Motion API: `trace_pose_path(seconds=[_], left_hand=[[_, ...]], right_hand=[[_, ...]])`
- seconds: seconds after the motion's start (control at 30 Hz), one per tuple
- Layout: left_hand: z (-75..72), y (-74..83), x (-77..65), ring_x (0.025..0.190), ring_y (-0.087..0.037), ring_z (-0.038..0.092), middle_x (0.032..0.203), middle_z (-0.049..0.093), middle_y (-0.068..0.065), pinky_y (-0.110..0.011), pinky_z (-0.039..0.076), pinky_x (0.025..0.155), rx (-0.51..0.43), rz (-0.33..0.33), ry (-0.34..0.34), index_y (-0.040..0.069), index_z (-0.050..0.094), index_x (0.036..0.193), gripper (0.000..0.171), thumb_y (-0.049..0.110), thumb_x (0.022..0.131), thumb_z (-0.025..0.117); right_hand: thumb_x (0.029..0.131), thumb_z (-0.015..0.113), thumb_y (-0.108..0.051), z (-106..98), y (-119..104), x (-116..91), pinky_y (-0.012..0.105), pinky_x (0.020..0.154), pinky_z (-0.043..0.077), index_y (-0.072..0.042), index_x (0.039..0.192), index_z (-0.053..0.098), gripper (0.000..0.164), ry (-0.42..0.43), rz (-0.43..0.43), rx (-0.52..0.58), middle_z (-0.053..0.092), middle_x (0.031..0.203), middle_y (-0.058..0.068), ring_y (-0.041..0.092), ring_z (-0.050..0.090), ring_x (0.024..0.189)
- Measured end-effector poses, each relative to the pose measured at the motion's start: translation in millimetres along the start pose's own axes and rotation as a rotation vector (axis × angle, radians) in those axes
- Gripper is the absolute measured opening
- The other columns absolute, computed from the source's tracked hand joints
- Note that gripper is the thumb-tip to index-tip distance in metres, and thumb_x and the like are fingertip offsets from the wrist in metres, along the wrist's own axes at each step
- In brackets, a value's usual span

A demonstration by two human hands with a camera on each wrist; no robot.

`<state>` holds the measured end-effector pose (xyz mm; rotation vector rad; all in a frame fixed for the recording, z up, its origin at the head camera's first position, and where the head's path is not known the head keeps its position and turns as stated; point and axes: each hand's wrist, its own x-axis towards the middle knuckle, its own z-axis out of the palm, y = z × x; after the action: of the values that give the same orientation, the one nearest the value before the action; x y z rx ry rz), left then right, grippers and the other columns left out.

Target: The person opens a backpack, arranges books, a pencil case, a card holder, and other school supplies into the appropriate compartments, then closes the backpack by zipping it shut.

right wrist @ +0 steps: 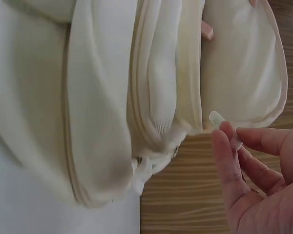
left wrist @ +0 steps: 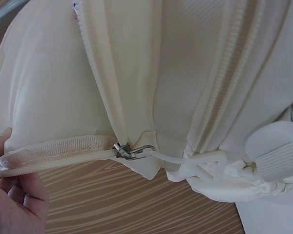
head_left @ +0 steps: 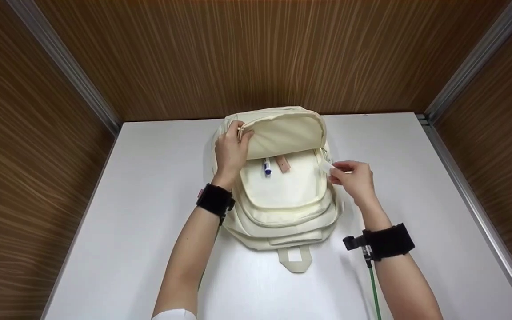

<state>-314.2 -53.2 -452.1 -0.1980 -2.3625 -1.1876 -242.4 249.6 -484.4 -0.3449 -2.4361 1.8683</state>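
A cream backpack [head_left: 282, 231] lies on the table with its front pocket unzipped. My left hand [head_left: 232, 149] grips the left edge of the pocket flap [head_left: 291, 133] and holds it up; in the left wrist view, its fingers [left wrist: 31, 192] curl round the zippered edge. Under the flap, a white marker with a blue cap [head_left: 267, 167] and a pink bar-shaped piece [head_left: 283, 164] poke out of the pocket. At the pocket's right side, my right hand [head_left: 354, 179] pinches a small whitish piece [right wrist: 216, 118] between thumb and fingertips. Its exact kind is unclear.
The backpack rests on a white table [head_left: 158, 186], its top loop [head_left: 296, 265] toward me. Wood-patterned panels [head_left: 265, 58] stand behind and at both sides. A metal zipper pull with a white plastic tag [left wrist: 200, 166] hangs at the pocket's left corner. A green cable [head_left: 374, 289] trails from the right wrist strap.
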Motion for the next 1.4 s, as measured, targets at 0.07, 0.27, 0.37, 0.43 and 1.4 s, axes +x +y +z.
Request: trace_pose_path(seconds=[0.07,0.27,0.37,0.43,1.4], left_hand=[[-0.1,-0.1,0.3,0.070,-0.028,0.061,0.080,0.069,-0.011,-0.045,0.046,0.063,-0.002,-0.003,0.001,0.008,0.065,0.108,0.027,0.027,0.090,0.072],[-0.2,-0.3,-0.8,0.067,-0.027,0.058,0.076,0.068,-0.011,-0.046,0.045,0.063,-0.004,0.000,0.005,0.006,0.065,0.106,0.027,0.026,0.090,0.073],[-0.1,-0.3,-0.9,0.067,-0.027,0.058,0.076,0.067,-0.011,-0.045,0.045,0.063,-0.002,0.001,0.007,0.007,0.065,0.106,0.026,0.026,0.089,0.073],[-0.1,-0.6,-0.7,0.068,-0.027,0.058,0.076,0.067,-0.010,-0.045,0.045,0.063,-0.004,0.000,0.010,0.007,0.065,0.106,0.026,0.026,0.089,0.073],[-23.0,-6.2,-42.1,0.104,-0.016,0.063,0.110,0.070,-0.006,-0.028,0.047,0.091,-0.265,0.184,-0.458,0.006,0.073,0.110,0.028,-0.005,0.086,0.063]], right_hand=[[0.091,0.065,-0.001,14,-2,3,0.029,0.071,0.057,0.014,0.113,0.063,0.026,-0.036,0.013,0.020,0.066,0.090,0.015,0.013,0.070,0.070],[0.091,0.064,0.003,47,-7,10,0.028,0.075,0.056,0.015,0.114,0.061,0.026,-0.094,0.072,0.124,0.063,0.089,0.015,0.016,0.071,0.076],[0.092,0.059,0.007,55,-8,11,0.027,0.081,0.054,0.018,0.121,0.056,0.030,-0.122,0.073,0.177,0.060,0.096,0.019,0.016,0.070,0.081],[0.093,0.057,0.009,58,-9,11,0.027,0.084,0.053,0.019,0.125,0.053,0.033,-0.143,0.066,0.192,0.060,0.100,0.022,0.016,0.070,0.083],[0.109,0.030,-0.033,12,-18,0,0.043,0.108,0.034,0.008,0.122,0.063,0.054,-0.052,-0.298,-0.004,0.058,0.131,0.022,0.029,0.049,0.127]])
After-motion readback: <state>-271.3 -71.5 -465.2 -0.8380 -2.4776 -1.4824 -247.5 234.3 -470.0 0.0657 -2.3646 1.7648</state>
